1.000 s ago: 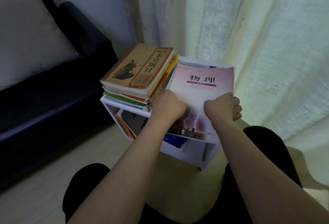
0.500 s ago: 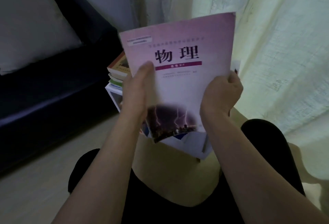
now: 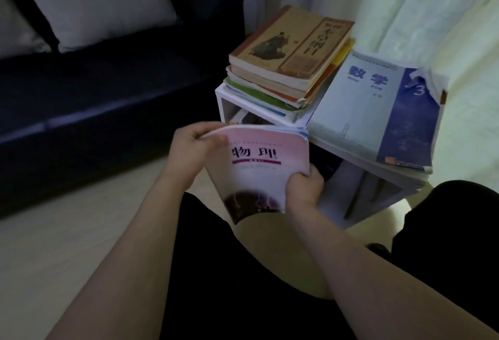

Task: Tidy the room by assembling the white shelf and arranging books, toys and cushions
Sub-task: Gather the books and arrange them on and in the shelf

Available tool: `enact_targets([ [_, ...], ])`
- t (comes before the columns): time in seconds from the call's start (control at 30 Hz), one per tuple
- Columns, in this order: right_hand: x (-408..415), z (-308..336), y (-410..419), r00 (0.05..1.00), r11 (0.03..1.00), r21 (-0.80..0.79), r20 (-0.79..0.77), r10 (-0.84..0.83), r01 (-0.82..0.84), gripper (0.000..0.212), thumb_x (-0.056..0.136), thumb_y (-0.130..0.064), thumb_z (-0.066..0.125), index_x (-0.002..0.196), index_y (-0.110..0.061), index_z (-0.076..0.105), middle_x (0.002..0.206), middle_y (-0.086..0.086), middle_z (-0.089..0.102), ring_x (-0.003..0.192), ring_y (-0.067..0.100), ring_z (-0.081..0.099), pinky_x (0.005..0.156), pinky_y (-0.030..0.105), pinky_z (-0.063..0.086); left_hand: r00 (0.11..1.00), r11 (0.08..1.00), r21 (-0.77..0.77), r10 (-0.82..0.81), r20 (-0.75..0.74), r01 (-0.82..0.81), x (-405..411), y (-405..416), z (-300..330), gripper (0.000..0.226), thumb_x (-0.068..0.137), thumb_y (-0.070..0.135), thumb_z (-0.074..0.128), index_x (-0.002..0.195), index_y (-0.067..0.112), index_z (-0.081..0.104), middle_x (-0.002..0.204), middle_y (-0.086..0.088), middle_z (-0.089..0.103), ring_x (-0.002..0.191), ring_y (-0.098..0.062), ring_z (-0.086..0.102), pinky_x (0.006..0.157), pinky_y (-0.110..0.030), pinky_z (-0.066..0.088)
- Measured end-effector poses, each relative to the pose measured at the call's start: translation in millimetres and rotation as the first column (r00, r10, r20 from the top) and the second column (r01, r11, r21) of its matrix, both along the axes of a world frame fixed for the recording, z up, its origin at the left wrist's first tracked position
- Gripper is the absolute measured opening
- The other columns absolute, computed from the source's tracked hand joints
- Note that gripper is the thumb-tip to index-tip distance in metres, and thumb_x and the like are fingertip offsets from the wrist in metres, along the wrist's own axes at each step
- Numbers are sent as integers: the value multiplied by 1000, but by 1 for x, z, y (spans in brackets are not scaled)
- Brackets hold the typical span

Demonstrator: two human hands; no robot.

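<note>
Pink book (image 3: 259, 166), pinched by left hand (image 3: 193, 147) at its far corner and right hand (image 3: 303, 188) at its side, tilts toward the shelf (image 3: 332, 204) opening just beyond (left hand nearer).

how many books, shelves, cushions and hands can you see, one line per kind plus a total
Books with the cover in view: 3, the pink book, the blue book and the tan book; more lie stacked under the tan one, too edge-on to count.
White shelf: 1
Cushions: 1, the pale cushion
Hands: 2, left hand and right hand, both holding the pink book.
Total: 7
</note>
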State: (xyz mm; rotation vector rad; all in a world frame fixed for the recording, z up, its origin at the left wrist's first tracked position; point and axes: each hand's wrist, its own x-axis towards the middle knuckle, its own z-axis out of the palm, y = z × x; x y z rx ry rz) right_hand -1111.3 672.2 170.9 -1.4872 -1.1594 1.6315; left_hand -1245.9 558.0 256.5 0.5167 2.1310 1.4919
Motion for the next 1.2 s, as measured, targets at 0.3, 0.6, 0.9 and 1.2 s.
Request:
enact_targets([
  [0.3,-32,-64,30,981,961,-262,146,125,-83,24,90,-10,44,97,-19,65,88,7,69,79,24,66,64,34,54,861,681,-692,-480,-172,241,-8,24,-66,17,98,29,47,91,24,62,93,0,66,74,-10,58,57,-23,42],
  [0.6,-77,-79,54,612,660,-449,271,743,-603,38,101,-14,38,138,-10,44,139,14,48,123,32,48,103,47,38,848,727,-686,-372,-379,13,-20,44,-56,22,92,20,52,104,6,63,91,-10,65,75,-26,60,59,-33,48],
  [0.9,-110,-96,68,827,682,-510,-115,550,-525,28,100,-14,42,118,-33,52,116,4,62,96,18,59,69,31,46,825,800,-599,-349,-445,15,-22,70,-78,24,92,15,47,113,11,59,95,-15,66,79,-35,62,67,-38,50],
  [1.2,-119,-111,83,846,676,-544,-132,516,-497,21,100,-15,42,103,-28,58,92,5,68,69,16,61,52,30,46,849,661,-729,-477,-226,177,-51,82,-86,62,88,21,56,143,16,27,103,-10,58,81,-31,58,63,-36,47],
])
